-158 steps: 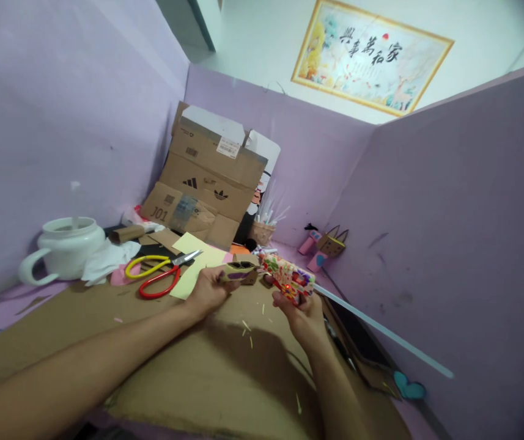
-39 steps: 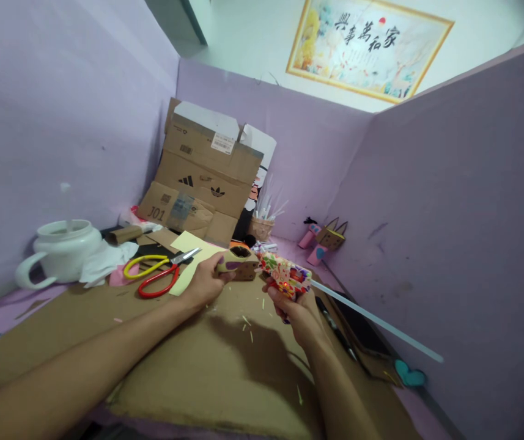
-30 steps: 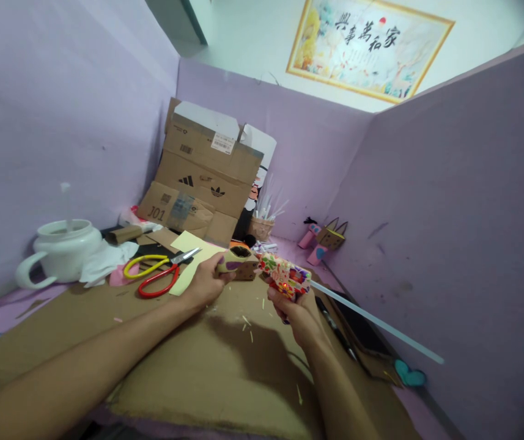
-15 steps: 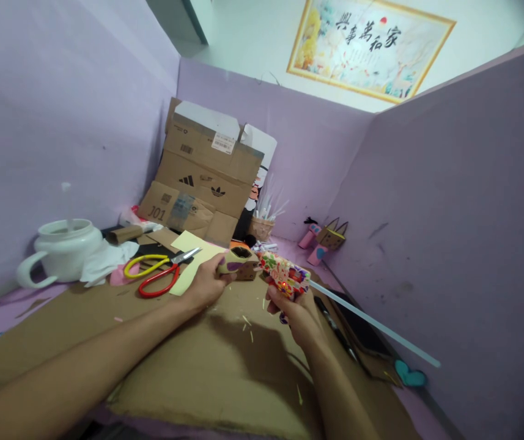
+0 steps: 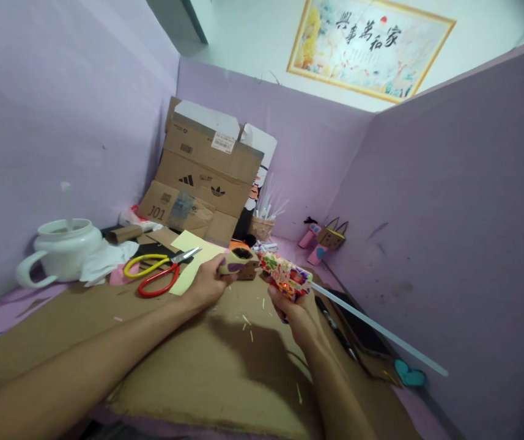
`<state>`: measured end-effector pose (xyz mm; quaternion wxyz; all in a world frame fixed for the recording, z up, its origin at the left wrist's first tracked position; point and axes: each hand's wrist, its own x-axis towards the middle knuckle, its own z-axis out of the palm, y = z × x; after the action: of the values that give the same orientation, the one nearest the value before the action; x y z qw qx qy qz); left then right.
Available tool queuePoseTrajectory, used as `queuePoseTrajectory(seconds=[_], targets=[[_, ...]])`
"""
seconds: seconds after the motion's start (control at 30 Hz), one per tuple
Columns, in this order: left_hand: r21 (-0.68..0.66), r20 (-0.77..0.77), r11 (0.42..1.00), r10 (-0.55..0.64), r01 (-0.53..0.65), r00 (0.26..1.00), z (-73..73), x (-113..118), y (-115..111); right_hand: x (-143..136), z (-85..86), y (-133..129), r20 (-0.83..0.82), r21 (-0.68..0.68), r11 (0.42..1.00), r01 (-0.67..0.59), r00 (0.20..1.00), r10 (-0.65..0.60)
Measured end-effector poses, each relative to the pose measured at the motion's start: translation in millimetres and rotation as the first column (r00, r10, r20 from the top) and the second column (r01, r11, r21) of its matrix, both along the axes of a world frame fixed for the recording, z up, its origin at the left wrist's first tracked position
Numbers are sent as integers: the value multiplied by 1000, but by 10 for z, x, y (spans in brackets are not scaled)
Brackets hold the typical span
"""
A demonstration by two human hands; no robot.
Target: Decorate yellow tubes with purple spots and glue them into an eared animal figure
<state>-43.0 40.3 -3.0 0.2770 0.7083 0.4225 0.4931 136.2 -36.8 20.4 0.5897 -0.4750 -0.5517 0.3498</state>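
Note:
My left hand (image 5: 209,284) is closed around one end of a small cardboard tube craft (image 5: 235,261), pale yellow with a purple patch and a dark opening on top. In my right hand (image 5: 295,308) is a glue gun (image 5: 284,274) with a colourful floral pattern and a small red light. Its nozzle points left, at or very near the craft's right end; whether they touch I cannot tell. A long translucent glue stick (image 5: 381,329) juts out of its back toward the lower right. Scissors (image 5: 172,269) with one yellow and one red handle lie left of my left hand.
Cardboard (image 5: 188,379) covers the tabletop, with thin scraps on it. A white pot (image 5: 66,250) stands at left. Yellow paper (image 5: 186,278) lies under the scissors. Flattened boxes (image 5: 202,177) lean at the back beside a basket (image 5: 262,228) of sticks. A pen (image 5: 335,327) lies at right.
The glue gun and my right hand have shifted slightly to the right and down, and the glue stick's end with them. My left hand and the tube craft look nearly still.

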Motion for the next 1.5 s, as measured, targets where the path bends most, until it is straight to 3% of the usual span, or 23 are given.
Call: queuePoseTrajectory(seconds=[0.57, 1.03, 1.5], targets=[[-2, -4, 1000, 1, -1, 1000, 21, 6, -26, 27, -45, 22, 62, -25, 998, 55, 997, -53], [8, 19, 1000, -12, 12, 1000, 38, 5, -39, 8, -30, 20, 1, -33, 999, 22, 1000, -22], [4, 28, 999, -35, 34, 999, 14, -12, -16, 12, -16, -11, 68, -92, 996, 12, 998, -6]])
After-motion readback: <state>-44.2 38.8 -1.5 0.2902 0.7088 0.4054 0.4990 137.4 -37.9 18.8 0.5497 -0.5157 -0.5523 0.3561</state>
